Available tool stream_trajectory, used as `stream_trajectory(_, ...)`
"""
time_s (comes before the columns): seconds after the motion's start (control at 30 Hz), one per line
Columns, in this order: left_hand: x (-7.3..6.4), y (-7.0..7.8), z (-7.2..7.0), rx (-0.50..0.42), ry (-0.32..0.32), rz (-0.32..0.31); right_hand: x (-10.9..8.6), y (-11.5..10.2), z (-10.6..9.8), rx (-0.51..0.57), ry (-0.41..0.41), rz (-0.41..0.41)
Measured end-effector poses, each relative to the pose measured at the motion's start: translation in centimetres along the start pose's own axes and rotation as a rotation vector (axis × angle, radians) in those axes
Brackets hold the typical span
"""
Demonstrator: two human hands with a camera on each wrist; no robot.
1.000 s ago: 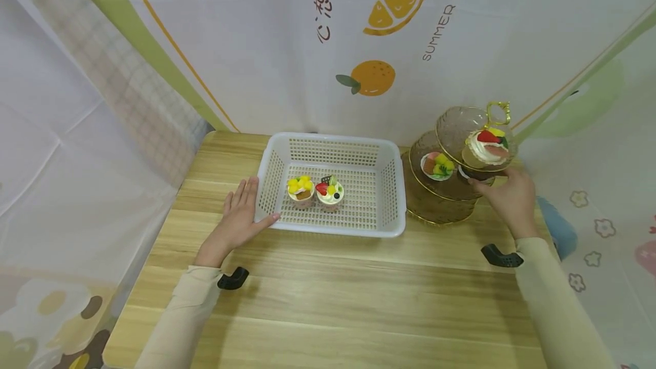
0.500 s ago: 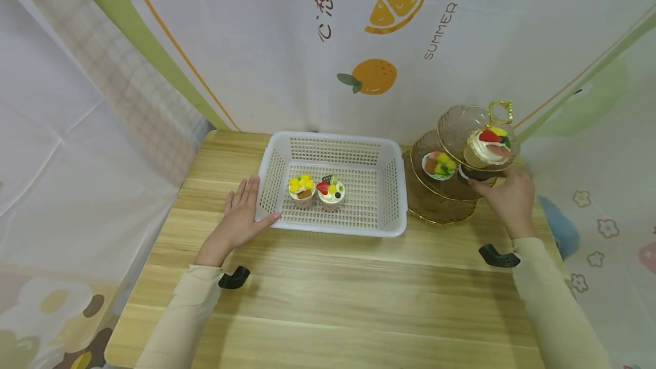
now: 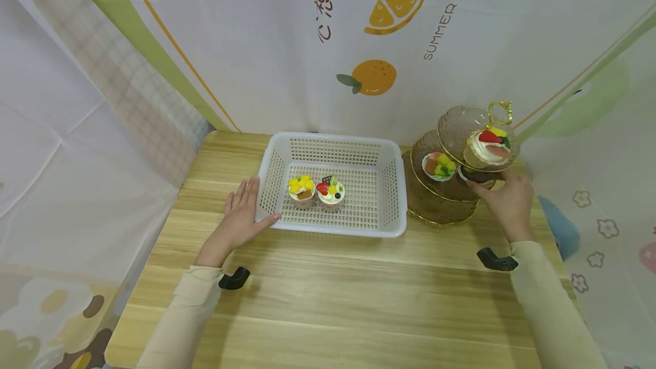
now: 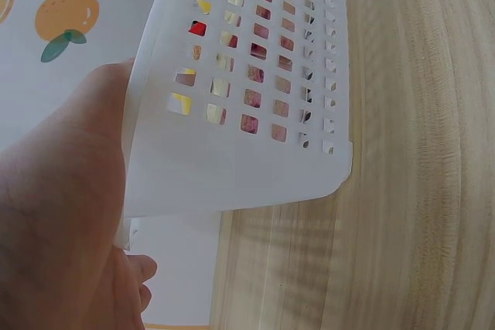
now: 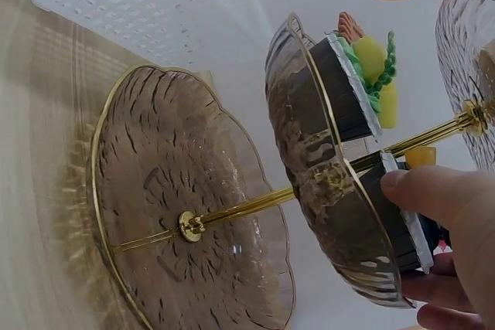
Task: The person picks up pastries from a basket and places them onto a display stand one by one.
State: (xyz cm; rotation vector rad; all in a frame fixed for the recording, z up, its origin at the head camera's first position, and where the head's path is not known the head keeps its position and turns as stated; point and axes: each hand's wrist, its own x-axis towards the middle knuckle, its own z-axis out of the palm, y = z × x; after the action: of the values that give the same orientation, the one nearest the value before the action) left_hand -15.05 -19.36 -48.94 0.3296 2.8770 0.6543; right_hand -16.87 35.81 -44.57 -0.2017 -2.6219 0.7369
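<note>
My right hand [image 3: 511,201] reaches to the middle tier of a three-tier stand [image 3: 441,214], thumb and fingers pinching a cupcake in a dark cup [image 5: 398,214]. Its top is mostly hidden under the upper tier in the head view. Beside it on the same tier sits a fruit-topped cupcake [image 5: 344,86]. A cream cupcake with a strawberry [image 3: 488,147] stands on the top tier. My left hand [image 3: 238,218] rests against the left side of a white basket [image 3: 328,231], fingers straight, thumb over the front rim.
Two cupcakes lie in the basket's left half, one with yellow topping [image 3: 301,191], one with strawberry [image 3: 330,193]. The wooden table [image 3: 379,312] runs up to a printed curtain [image 3: 287,73]. The stand's gold ring handle [image 3: 499,113] rises at the back right.
My right wrist has shifted slightly left, and a little more of the pinched cupcake's topping shows under the top tier. The left hand and basket have stayed in place.
</note>
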Motion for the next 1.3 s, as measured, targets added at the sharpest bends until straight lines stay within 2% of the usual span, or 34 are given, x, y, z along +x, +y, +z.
stream_trajectory(0.17,0.0,0.0,0.1,0.006,-0.006,-0.009,-0.1,0.1,0.2,0.019,0.009,0.003)
stream_trajectory(0.3,0.0,-0.1,0.2,0.005,-0.005,-0.011,-0.4,0.2,0.1,0.006,0.0,0.037)
stream_trajectory(0.63,-0.2,-0.2,0.3,-0.005,0.01,0.004,-1.2,0.0,-1.0,0.03,0.027,0.096)
stream_trajectory(0.73,-0.2,-0.2,0.3,-0.006,0.01,0.004,-1.8,-0.3,-1.3,0.076,0.053,0.122)
stream_trajectory(0.83,-0.2,-0.2,0.3,-0.004,0.007,0.002,-2.8,-0.9,-1.3,0.124,0.128,0.124)
stream_trajectory(1.0,0.0,-0.1,0.3,0.013,0.004,-0.003,-4.7,-2.5,-0.5,0.236,0.298,0.041)
stream_trajectory(1.1,0.1,-0.1,0.3,0.025,0.011,-0.001,-5.9,-3.8,0.7,0.334,0.334,-0.059)
stream_trajectory(1.2,0.2,-0.2,0.3,0.03,0.018,-0.001,-6.7,-5.5,2.5,0.4,0.278,-0.186)
stream_trajectory(1.3,0.3,-0.2,0.3,0.033,0.025,-0.003,-6.7,-7.6,4.4,0.379,0.145,-0.31)
